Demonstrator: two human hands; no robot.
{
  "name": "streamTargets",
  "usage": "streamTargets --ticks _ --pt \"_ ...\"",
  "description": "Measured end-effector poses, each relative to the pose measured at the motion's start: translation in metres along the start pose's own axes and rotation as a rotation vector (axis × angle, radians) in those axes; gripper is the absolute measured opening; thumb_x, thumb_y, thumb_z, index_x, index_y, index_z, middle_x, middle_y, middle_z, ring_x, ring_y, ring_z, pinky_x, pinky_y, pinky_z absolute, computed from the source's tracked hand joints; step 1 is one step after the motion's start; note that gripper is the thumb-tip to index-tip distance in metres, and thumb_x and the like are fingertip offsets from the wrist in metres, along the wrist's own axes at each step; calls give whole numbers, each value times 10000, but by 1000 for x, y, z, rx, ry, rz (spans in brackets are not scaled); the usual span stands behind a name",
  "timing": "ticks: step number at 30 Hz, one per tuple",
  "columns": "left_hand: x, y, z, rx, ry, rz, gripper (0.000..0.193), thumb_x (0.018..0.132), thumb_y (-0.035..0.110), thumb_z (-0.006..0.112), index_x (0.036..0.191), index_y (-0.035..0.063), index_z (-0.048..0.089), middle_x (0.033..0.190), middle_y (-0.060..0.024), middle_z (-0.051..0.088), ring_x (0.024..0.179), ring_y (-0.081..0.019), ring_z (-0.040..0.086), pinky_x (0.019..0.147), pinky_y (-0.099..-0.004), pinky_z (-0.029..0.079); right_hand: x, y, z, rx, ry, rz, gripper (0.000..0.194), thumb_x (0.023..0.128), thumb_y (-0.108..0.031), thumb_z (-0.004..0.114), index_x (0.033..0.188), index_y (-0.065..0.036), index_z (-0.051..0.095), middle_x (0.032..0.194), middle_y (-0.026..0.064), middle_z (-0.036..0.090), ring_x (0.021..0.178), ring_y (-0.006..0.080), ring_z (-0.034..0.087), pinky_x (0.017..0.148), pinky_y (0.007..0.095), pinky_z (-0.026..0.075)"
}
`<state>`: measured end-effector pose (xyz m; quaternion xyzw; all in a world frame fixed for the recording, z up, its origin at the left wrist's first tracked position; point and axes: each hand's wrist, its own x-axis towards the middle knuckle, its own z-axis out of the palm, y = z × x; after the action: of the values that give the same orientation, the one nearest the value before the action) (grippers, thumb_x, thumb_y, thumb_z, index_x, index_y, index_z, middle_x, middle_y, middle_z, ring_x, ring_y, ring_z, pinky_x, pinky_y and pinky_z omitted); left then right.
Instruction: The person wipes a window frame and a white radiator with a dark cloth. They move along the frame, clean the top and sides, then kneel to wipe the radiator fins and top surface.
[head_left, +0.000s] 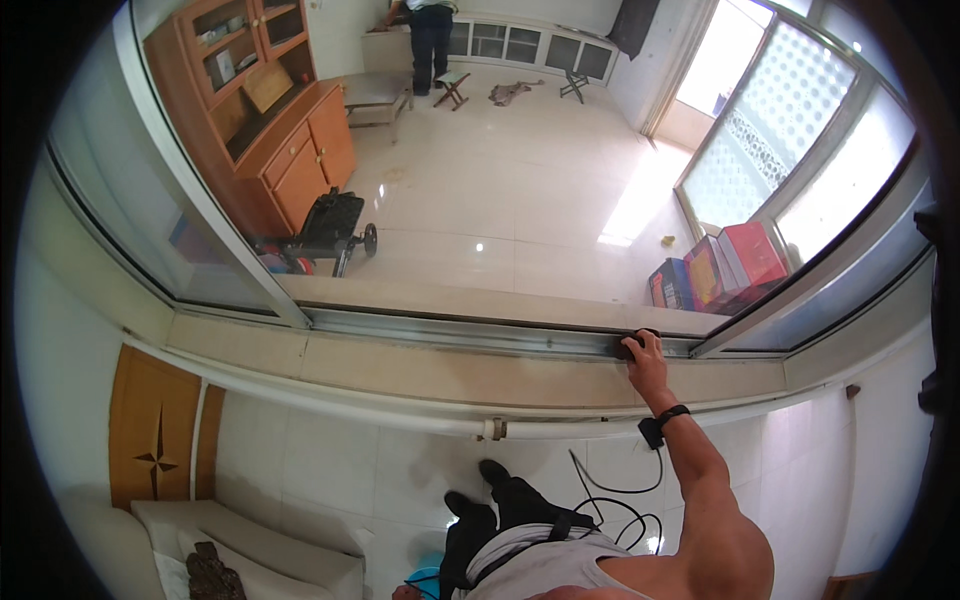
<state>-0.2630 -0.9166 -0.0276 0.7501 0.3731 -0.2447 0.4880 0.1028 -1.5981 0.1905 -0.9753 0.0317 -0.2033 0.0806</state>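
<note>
My right hand (646, 364) presses a dark brown cloth or pad (628, 346) onto the metal track (465, 334) of a sliding window, near the track's right end. Its fingers are curled over the dark piece. A black band is on that wrist, and a black box with a cable (651, 433) hangs beside it. My left hand (407, 592) shows only in part at the bottom edge, by a light blue bucket (427, 574); what it holds, if anything, cannot be told. Sliding glass panels stand on both sides of the opening.
A white pipe (360, 409) runs below the tiled sill (450, 379). Black cable loops (630, 502) lie behind my legs. A beige sofa (277, 555) stands lower left. Beyond the opening are an orange cabinet (285, 142), a folded wheeled frame (334, 221), boxes (720, 270) and another person (431, 37).
</note>
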Motion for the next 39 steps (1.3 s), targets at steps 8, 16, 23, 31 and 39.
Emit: streamTargets --ticks 8,16,23,31,39 --pt "73 94 -44 402 1 246 269 971 223 716 866 -22 678 735 -135 710 631 -218 714 588 -392 573 8 -32 24 209 102 96 488 745 32 772 1194 -133 673 1254 138 611 1245 396 580 1028 490 521" --pt "122 334 -16 427 162 707 204 928 211 766 919 21 692 894 -168 705 853 -354 688 800 -458 556 -19 75 -1 182 398 402 411 812 21 743 1200 -69 643 1208 165 642 1194 400 603 1037 468 505" --pt "117 470 50 576 96 898 202 912 230 778 936 47 697 969 -166 687 924 -378 677 825 -477 556 -40 97 38 371 467 661 363 903 -90 792 1206 -6 612 1164 194 627 1118 400 616 992 460 493" --pt "116 504 79 758 37 800 315 865 324 836 870 56 670 970 -155 671 933 -379 663 810 -484 544 -17 3 75 457 387 574 399 879 -89 815 1188 -7 577 1150 214 611 1103 406 620 986 466 498" --pt "140 522 68 973 -208 818 362 844 364 858 870 48 684 914 -163 695 931 -398 675 795 -500 548 -19 23 49 614 390 746 351 912 -86 799 1176 -7 582 1109 168 635 1055 323 635 967 422 508"
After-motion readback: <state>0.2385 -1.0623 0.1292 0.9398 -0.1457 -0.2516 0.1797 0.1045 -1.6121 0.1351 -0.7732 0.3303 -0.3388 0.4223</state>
